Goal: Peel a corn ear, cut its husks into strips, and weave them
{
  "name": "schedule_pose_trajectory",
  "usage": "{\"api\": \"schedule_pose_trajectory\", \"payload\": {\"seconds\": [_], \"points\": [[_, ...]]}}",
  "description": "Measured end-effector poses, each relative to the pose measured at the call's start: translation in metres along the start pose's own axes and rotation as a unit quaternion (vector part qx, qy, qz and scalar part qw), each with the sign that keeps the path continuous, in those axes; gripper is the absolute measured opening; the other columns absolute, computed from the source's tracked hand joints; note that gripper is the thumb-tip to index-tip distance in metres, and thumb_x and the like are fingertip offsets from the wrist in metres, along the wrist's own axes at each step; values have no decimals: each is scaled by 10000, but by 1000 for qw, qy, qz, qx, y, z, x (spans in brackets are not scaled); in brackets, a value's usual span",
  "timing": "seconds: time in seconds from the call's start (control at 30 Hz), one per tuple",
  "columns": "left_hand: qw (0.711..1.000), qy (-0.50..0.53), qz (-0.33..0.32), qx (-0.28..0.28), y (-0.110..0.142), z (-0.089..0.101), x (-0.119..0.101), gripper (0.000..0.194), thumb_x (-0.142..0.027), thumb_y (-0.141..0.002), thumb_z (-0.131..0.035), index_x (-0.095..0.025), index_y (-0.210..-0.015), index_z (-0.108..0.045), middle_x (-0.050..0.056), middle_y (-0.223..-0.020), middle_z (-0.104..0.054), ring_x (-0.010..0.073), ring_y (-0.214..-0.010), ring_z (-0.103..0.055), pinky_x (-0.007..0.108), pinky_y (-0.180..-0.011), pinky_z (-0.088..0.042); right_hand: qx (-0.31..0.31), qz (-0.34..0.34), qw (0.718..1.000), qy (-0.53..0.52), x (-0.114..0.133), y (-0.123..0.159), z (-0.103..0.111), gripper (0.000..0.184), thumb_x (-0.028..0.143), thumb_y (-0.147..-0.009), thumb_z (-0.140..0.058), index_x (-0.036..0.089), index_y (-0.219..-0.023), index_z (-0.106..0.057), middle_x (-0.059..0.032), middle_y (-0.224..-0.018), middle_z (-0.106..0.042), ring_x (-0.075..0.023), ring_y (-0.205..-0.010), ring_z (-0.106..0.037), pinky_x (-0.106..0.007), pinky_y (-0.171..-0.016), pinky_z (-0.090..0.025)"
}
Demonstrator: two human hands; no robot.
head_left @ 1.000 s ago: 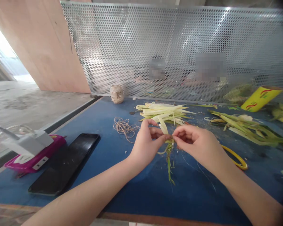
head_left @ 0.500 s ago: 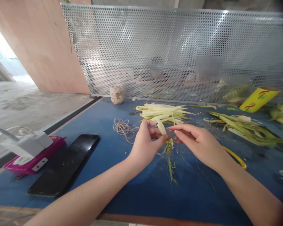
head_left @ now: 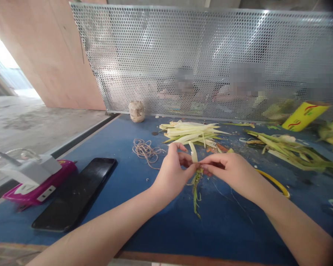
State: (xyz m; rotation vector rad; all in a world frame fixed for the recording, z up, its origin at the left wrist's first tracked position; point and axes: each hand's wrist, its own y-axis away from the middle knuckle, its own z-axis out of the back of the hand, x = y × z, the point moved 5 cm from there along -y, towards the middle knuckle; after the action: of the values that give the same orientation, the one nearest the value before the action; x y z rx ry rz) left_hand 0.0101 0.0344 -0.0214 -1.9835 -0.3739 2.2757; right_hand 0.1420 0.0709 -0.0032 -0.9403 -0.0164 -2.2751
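Between my two hands is a small bundle of corn husk strips (head_left: 193,152). Its pale end sticks up above my fingers. A thin, green, knotted tail (head_left: 195,199) hangs below them over the blue table. My left hand (head_left: 177,168) pinches the bundle between thumb and fingers. From the other side, my right hand (head_left: 224,165) has thumb and fingertips pressed together on the same spot, touching the left fingertips. The exact point of grip is hidden by the fingers. Just beyond lies a pile of pale husk strips (head_left: 191,131).
Tangled twine (head_left: 147,150) lies left of my hands, with a black phone (head_left: 74,194) and a magenta power strip (head_left: 41,190) farther left. Green husks (head_left: 291,151), a yellow tube (head_left: 305,116) and a yellow band (head_left: 276,181) are rightward. A perforated metal screen (head_left: 155,55) closes the back, people behind it.
My right hand has moved left, and its fingertips have closed on the husk bundle beside the left hand. The green tail has swung slightly left.
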Motion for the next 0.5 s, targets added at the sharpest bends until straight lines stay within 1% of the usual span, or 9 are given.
{"api": "schedule_pose_trajectory", "payload": {"seconds": [0.13,0.23,0.37,0.43,0.5], "points": [[998,-62,-30,9,2,-2,-1,325,-115,-706,-582,-224,-866,-321,-62,-643,-533,109,-624,-533,251,-644,-417,27,-5,1000,2,-6,-1,-3,162,219,-772,-518,201,-712,-668,14,-597,-642,-126,-533,-582,-220,-497,-428],[992,-111,-57,15,5,-4,-4,314,-99,-700,-571,-230,-853,-330,-64,-644,-538,109,-634,-531,236,-637,-402,30,2,999,11,-11,-1,-6,129,209,-732,-534,195,-686,-654,13,-578,-626,-127,-521,-571,-215,-473,-408],[990,-122,-62,21,6,-8,-4,312,-107,-722,-559,-235,-844,-302,-57,-675,-563,105,-644,-543,233,-642,-405,-1,5,999,40,-10,1,-5,107,186,-704,-539,193,-622,-608,29,-525,-588,-114,-485,-545,-206,-458,-386],[994,-100,-47,10,4,-7,-1,331,-110,-719,-569,-237,-850,-292,-68,-653,-547,102,-626,-537,232,-634,-407,-26,7,998,62,-4,2,-3,108,160,-694,-538,192,-607,-593,33,-522,-584,-111,-486,-540,-207,-470,-387],[998,-54,-19,-6,2,-5,1,351,-123,-714,-586,-235,-864,-289,-79,-622,-528,100,-598,-528,233,-615,-408,-60,12,996,72,4,3,-1,111,138,-688,-539,192,-607,-592,33,-529,-587,-111,-494,-539,-212,-488,-395]]}}
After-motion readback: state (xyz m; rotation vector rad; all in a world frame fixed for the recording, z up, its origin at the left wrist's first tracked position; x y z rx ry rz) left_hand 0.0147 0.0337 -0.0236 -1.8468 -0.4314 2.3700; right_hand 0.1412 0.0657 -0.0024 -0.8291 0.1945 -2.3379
